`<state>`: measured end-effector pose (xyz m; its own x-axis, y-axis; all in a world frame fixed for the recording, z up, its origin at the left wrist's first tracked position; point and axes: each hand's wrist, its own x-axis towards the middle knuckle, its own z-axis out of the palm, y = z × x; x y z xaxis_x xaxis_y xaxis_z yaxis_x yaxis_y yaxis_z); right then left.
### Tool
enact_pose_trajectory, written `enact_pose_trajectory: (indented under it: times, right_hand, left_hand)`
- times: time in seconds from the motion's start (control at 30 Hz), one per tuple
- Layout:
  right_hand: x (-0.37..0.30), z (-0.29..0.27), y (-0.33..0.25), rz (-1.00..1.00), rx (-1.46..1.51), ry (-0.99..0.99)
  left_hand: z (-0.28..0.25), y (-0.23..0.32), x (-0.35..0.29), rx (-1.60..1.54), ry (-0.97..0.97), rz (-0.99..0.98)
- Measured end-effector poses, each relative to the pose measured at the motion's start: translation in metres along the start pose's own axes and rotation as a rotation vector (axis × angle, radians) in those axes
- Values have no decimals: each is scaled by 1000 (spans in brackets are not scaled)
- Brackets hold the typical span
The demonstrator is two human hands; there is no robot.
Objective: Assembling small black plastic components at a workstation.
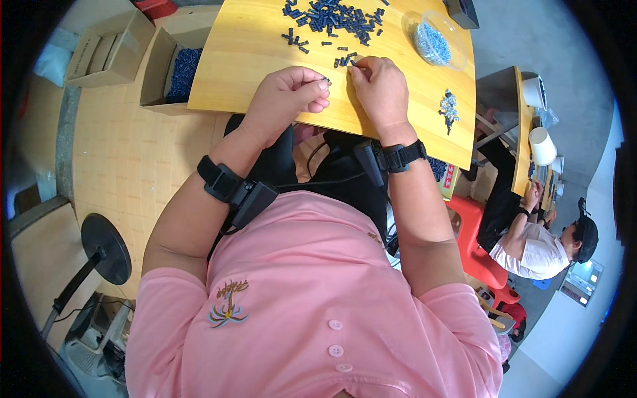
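My left hand (292, 96) is closed over the near edge of the yellow table (252, 60), its thumb and forefinger pinching a tiny dark piece (326, 81). To its right, my right hand (383, 93) rests at the tabletop with thumb and forefinger together on a small black part (353, 63). A few more small black plastic parts (341, 62) lie just left of those fingertips. Farther back spreads a large loose pile of black parts (332, 18). The exact shape of the left hand's piece is mostly hidden by the fingers.
A clear round tub (458, 60) of light-blue pieces stands at the back right. Small clear and dark pieces (448, 106) lie nearer. Left of the table, a cardboard box (154, 73) holds dark-blue parts. A co-worker (531, 245) sits right, beyond a red stool (474, 245).
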<state>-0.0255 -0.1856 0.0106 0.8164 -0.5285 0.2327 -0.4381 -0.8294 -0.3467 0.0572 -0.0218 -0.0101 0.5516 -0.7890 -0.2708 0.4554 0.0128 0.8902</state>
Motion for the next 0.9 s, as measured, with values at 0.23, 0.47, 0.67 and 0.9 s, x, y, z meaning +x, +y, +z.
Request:
enact_pose_trajectory:
  times: [0.23, 0.47, 0.67, 0.9]
  right_hand:
    - [1, 2, 2, -12, 14, 48]
    - [-23, -16, -7, -1, 478, -19]
    - [-40, -36, -19, -160, 494, -25]
    - [-44, -43, -23, -218, 480, 6]
  left_hand:
    - [1, 3, -2, 29, 10, -12]
    - [1, 3, -1, -6, -8, -21]
    - [9, 4, 0, -47, 4, 11]
    - [20, 8, -6, -67, -39, 10]
